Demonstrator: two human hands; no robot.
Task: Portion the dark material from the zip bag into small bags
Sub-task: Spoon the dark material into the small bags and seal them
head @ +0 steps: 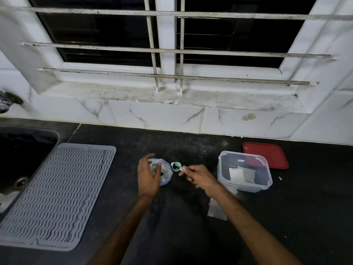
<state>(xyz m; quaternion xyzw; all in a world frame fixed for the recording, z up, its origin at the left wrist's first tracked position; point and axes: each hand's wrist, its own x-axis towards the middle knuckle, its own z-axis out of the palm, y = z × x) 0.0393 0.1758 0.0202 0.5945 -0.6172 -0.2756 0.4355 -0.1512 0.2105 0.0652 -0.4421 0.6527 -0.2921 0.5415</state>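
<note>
Centrally, on the speckled black worktop (191,217), the left hand (148,175) grips a crinkled clear plastic zip bag (165,172); the right hand (198,177) pinches a small pale-blue plastic scoop (176,166) holding dark material.

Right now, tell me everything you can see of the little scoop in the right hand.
The scoop is a small, pale teal measuring spoon that looks like plastic, with a round bowl and a short handle. The bowl faces up and holds dark material. The right hand pinches the handle, keeping it over the black counter, just right of the zip bag. I cannot tell whether they touch.
</note>
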